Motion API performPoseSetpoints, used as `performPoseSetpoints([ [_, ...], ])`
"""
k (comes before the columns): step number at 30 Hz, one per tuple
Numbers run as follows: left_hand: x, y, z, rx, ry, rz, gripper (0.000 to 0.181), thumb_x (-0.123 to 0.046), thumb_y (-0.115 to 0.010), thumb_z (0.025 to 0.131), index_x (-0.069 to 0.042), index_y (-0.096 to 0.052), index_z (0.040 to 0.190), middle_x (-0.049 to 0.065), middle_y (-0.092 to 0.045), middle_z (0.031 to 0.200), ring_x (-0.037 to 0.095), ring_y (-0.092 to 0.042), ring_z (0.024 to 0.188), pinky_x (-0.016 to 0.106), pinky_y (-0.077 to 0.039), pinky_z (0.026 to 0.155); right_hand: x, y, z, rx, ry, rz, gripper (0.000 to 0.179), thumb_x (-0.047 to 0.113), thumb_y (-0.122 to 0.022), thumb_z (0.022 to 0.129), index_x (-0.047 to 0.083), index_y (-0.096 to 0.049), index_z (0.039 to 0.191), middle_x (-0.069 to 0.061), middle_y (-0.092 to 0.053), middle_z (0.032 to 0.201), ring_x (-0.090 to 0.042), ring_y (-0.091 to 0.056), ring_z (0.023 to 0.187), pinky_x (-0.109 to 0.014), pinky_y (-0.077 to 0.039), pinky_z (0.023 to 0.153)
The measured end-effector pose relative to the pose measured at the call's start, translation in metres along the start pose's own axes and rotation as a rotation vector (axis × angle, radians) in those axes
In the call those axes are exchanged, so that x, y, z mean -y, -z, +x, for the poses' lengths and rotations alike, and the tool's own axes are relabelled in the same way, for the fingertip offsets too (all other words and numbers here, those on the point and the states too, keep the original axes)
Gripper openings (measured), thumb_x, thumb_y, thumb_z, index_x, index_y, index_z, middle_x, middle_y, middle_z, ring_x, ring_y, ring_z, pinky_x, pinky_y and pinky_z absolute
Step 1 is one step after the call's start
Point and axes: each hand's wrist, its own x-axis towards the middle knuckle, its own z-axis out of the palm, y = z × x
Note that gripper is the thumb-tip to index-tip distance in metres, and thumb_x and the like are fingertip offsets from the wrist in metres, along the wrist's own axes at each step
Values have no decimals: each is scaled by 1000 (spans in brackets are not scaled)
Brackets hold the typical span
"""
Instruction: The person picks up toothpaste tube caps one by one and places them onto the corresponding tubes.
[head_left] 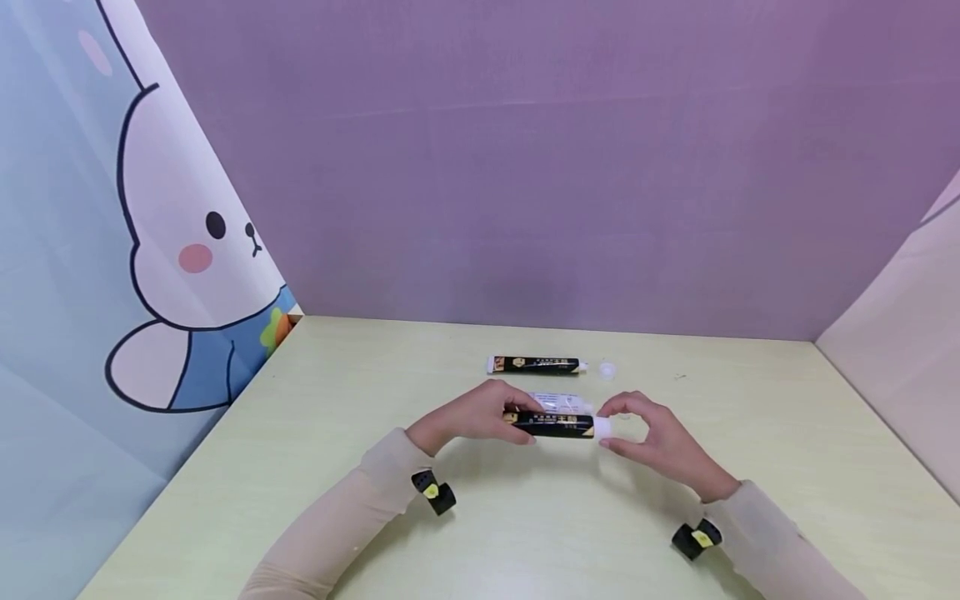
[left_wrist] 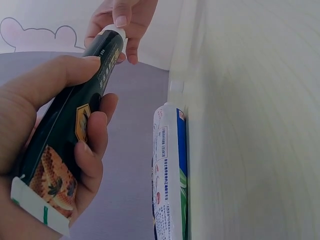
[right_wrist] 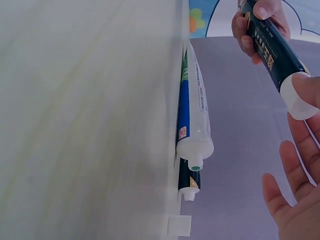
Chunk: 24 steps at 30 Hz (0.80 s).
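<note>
A black toothpaste tube (head_left: 558, 425) lies across my left hand (head_left: 501, 414), whose fingers and thumb grip its body near the crimped end. Its honeycomb print and white flat end show in the left wrist view. At the other end sits a white cap (right_wrist: 298, 96), which the thumb and fingertips of my right hand (head_left: 660, 442) pinch. The remaining right fingers spread loosely below. Just behind the held tube is a white-and-blue toothpaste tube (right_wrist: 197, 115) with its nozzle uncapped, partly hidden in the head view.
Farther back on the pale table (head_left: 750, 400) lies a second black toothpaste tube (head_left: 536, 365), nozzle bare and pointing right. A loose white cap (head_left: 607, 370) is beside that nozzle. A purple panel (head_left: 555, 167) rises behind the table, and a rabbit-print cloth (head_left: 187, 292) hangs on the left.
</note>
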Motion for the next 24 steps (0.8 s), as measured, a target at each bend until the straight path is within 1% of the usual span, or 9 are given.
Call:
performPoseSetpoints([
  [2, 0, 0, -1, -1, -6, 3, 36, -18, -77, 78, -11, -69, 112, 2, -66, 115, 5, -54, 93, 19, -41, 75, 2, 1, 0, 2, -11, -4, 37, 3, -79, 72, 18, -63, 102, 5, -63, 102, -7, -55, 97, -20, -42, 86],
  [5, 0, 0, -2, -1, -18, 5, 36, -18, -77, 78, -10, -69, 112, 2, -66, 115, 6, -53, 90, 19, -40, 72, 5, 2, 0, 9, -29, -14, 36, 4, -79, 73, 19, -63, 101, 6, -63, 101, -7, -56, 96, -23, -44, 85],
  [9, -2, 1, -3, -2, -17, 5, 36, -18, -76, 78, -10, -69, 113, 2, -67, 114, 7, -52, 87, 19, -38, 69, 9, 4, 0, 24, -61, -40, 32, 8, -79, 74, 18, -65, 101, 8, -64, 101, -7, -57, 95, -28, -46, 84],
  [15, -4, 2, -4, -4, -10, -18, 37, -17, -77, 77, -10, -69, 112, 3, -67, 114, 6, -55, 93, 19, -44, 76, 10, 6, 1, 36, -105, -54, 26, 12, -77, 78, 18, -67, 101, 9, -65, 101, -8, -58, 93, -36, -48, 82],
  [16, -4, 2, -4, -5, -11, -18, 37, -17, -77, 77, -10, -69, 113, 3, -67, 114, 6, -55, 93, 19, -44, 76, 10, 7, 1, 38, -115, -50, 25, 12, -76, 78, 18, -67, 101, 8, -65, 101, -8, -58, 93, -38, -48, 82],
  [18, -3, 2, -4, -8, -13, -12, 38, -17, -77, 77, -9, -69, 113, 3, -66, 114, 6, -54, 89, 18, -42, 71, 11, 7, 2, 47, -141, -46, 23, 13, -75, 79, 17, -68, 101, 7, -66, 101, -11, -59, 92, -39, -48, 82],
  [20, -4, 2, -4, -13, -14, -4, 38, -17, -77, 77, -10, -69, 113, 3, -66, 114, 6, -53, 87, 18, -41, 69, 12, 7, 2, 60, -171, -39, 21, 14, -74, 81, 14, -68, 101, 3, -67, 101, -14, -60, 92, -42, -47, 82],
  [24, -5, 3, -6, -19, -15, 1, 37, -17, -77, 78, -10, -69, 113, 3, -66, 115, 7, -53, 89, 18, -42, 71, 16, 8, 4, 84, -224, -21, 19, 16, -71, 84, 9, -69, 101, -4, -68, 100, -14, -60, 91, -49, -43, 85],
])
